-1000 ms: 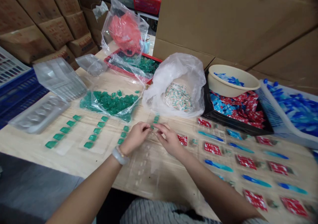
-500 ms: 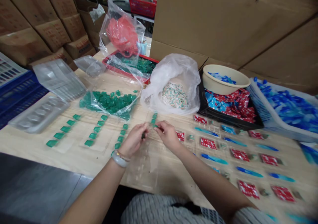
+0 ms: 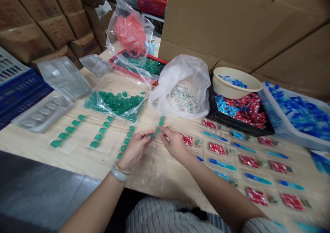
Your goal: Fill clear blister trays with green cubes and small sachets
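Observation:
Close together over the middle of the table, my two hands work above a clear plastic blister tray (image 3: pixel 151 171). A small translucent green piece (image 3: pixel 153 135) is pinched at the fingertips of my left hand (image 3: pixel 138 143), which wears a pale bangle. My right hand (image 3: pixel 174 143) has thumb and fingers drawn together beside another green piece (image 3: pixel 158 129); what they hold, if anything, is hidden. Behind the fingertips a short row of green pieces (image 3: pixel 161 119) continues. More green pieces (image 3: pixel 126 141) line the tray to the left of my left hand.
A clear bag of green pieces (image 3: pixel 116 104) lies behind the rows. Beyond my hands is a white bag of small patterned pieces (image 3: pixel 183 98). To the right are trays with red packets (image 3: pixel 217 148) and blue sticks (image 3: pixel 222 164), a cream bowl (image 3: pixel 235 92) and a white basket (image 3: pixel 296 129).
My left hand has turned slightly, and the green piece at its fingertips now shows more clearly. My right hand stays nearly in place. The whole view has shifted a little.

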The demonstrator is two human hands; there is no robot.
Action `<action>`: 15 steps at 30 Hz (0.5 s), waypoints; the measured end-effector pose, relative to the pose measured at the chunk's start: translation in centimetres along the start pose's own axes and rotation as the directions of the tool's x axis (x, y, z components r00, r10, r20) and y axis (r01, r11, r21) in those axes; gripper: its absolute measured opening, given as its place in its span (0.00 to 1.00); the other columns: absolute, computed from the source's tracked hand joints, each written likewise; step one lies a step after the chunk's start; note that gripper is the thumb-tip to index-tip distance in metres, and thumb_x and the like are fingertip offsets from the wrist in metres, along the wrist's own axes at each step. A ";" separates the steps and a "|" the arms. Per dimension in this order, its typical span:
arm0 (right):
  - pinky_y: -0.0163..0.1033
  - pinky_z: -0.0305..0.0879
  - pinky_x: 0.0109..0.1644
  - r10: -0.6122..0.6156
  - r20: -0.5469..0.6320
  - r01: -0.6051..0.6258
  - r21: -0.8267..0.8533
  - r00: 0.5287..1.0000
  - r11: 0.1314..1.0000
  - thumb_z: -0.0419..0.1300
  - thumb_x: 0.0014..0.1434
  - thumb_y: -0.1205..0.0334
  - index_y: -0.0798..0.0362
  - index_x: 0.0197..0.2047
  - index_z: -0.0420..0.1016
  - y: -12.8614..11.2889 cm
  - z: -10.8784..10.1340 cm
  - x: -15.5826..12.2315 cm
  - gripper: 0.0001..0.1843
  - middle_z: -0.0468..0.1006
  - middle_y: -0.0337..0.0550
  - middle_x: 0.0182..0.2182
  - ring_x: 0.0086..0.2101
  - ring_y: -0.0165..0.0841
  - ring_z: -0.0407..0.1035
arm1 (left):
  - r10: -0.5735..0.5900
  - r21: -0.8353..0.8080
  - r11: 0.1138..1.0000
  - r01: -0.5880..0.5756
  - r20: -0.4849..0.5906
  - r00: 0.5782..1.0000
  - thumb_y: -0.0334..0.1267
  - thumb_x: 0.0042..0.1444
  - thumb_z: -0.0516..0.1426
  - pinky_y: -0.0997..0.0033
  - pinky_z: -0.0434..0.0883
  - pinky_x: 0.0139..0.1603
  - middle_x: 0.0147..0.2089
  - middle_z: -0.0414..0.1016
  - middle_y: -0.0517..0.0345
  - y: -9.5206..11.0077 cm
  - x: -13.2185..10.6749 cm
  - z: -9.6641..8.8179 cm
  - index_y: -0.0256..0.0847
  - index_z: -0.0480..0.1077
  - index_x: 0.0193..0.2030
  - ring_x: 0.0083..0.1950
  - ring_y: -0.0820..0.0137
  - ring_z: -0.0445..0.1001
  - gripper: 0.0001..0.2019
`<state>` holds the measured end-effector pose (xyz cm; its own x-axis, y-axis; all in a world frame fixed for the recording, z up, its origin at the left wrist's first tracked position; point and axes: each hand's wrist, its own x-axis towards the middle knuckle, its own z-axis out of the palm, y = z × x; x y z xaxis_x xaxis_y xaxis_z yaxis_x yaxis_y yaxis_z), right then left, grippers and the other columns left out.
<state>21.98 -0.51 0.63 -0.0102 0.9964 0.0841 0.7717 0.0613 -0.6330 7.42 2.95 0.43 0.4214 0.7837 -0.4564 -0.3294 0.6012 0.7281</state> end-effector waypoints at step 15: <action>0.35 0.62 0.34 0.119 0.034 -0.116 0.578 0.992 0.808 0.56 0.51 0.62 0.54 0.36 0.66 0.1 1.2 -3.4 0.08 0.69 0.41 0.30 0.30 0.28 0.65 | -0.241 0.036 0.970 0.238 0.199 0.950 0.44 0.43 0.60 0.82 0.57 0.21 0.22 0.64 0.62 -1.8 -1.2 0.8 0.34 0.68 0.29 0.21 0.82 0.60 0.13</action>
<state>21.36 -3.79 -0.68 0.0600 0.9980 -0.0174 0.2569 -0.0323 -0.9659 8.18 0.84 0.08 0.6480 0.5684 -0.5069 -0.1884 0.7645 0.6164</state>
